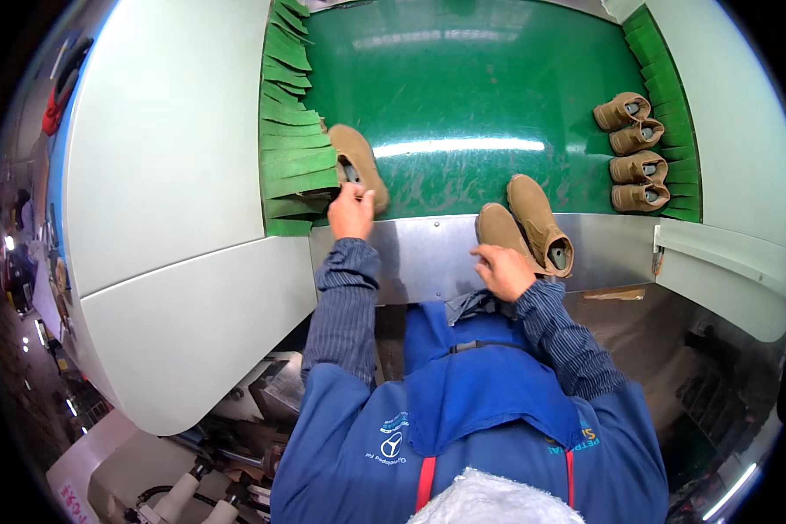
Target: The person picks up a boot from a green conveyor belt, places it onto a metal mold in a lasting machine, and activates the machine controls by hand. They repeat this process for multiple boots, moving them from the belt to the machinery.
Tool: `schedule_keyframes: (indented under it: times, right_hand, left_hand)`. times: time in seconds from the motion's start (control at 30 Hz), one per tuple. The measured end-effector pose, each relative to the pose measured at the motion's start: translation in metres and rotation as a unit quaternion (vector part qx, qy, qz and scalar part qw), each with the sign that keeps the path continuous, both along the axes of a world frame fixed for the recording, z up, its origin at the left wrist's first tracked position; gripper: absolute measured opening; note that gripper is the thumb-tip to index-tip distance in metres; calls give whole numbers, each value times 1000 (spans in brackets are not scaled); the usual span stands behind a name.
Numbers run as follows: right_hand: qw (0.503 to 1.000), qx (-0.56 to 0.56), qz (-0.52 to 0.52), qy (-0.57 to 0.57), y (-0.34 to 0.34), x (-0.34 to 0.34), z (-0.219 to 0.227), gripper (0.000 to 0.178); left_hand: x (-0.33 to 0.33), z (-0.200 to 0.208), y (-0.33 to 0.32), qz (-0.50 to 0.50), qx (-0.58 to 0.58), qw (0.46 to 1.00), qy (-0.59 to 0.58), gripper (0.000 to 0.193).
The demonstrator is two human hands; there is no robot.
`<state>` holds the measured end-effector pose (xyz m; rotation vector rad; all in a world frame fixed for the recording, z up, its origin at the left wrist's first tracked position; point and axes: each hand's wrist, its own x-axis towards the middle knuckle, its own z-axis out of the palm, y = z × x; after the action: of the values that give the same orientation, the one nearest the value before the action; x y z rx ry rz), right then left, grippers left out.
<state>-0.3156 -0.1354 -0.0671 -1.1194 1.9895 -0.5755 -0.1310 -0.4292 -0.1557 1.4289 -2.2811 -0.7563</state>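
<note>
- Left hand (pixel 352 213) is touching the left ankle boot (pixel 372 170); finger closure unclear.
- Right hand (pixel 505 271) is covering the near-right pair's left boot (pixel 498 227), fingers loosely spread.
- Both are looking soft-skinned, probably light; ankle backs are suiting grip.

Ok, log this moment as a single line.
left hand: at tan boot beside green fringe | right hand: at boot pair over metal edge | far right: four boots on green surface
</note>
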Motion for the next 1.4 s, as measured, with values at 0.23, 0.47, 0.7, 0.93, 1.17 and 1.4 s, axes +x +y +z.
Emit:
schedule_keyframes:
  times: [0.23, 0.47, 0.7, 0.93, 1.17, 1.4]
  right_hand:
    - [984, -154, 85, 5, -54, 28, 2, 46]
    - [990, -75, 116, 19, -21, 42, -21, 37]
    - [994, -55, 62, 70, -41, 37, -40, 26]
    - [995, -67, 29, 61, -2, 23, -36, 31]
    - [991, -74, 70, 92, -8, 23, -29, 36]
    - [990, -2, 8, 140, -38, 39, -54, 22]
  left_hand:
    - [1, 40, 183, -25, 195, 976, 91, 21]
    - [22, 15, 243, 84, 229, 951, 189, 15]
    - [13, -30, 178, 70, 290, 918, 262, 42]
    - [-14, -26, 202, -113, 240, 951, 159, 37]
    - [-18, -25, 187, -170, 293, 937, 87, 25]
    - [-17, -37, 201, -117, 243, 955, 126, 28]
